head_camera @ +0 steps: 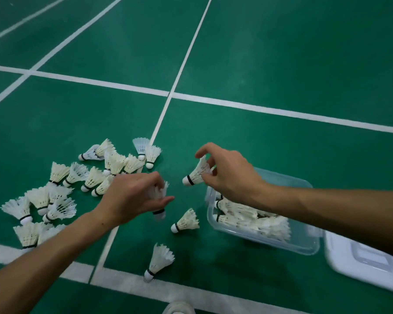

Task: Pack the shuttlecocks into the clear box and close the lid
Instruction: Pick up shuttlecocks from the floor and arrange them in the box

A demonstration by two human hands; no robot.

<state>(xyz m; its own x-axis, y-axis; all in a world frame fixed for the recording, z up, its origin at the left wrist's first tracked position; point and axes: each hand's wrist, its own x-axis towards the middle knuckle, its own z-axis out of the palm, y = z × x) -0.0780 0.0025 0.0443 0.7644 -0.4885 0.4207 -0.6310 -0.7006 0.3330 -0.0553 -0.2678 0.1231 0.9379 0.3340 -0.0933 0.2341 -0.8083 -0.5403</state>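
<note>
Clearly the packing is mid-way — both hands are busy carrying shuttlecocks toward the clear box (279, 240), whose lid (349, 266) lies off on the floor just beyond the box's near-right corner. The right hand (233, 175) pinches one shuttlecock (196, 174) by its feather skirt, thumb and fingertips curled round the feathers, the cork pointing away from the palm toward the other hand. This hand hangs just above the box's far-left corner. The left hand (134, 198) has its fingers curled round a second shuttlecock (159, 200), blurred, its cork poking out below the fingers.

Inside the box, under the right wrist, a layer of shuttlecocks already lies packed. Outside the left hand's knuckles a big loose pile (77, 184) sits on the green court floor (281, 64). Below the left fingertips, two strays lie apart: one (186, 222) close to the box wall, another (158, 261) nearer the person.

The step in hand looks like dropping the held pair. I judge the next move calls for the right fingers to travel back over the box opening and loosen, then the left to follow — a light hold, since feathers crush easily. Much of the pile remains, so the lid must wait.
</note>
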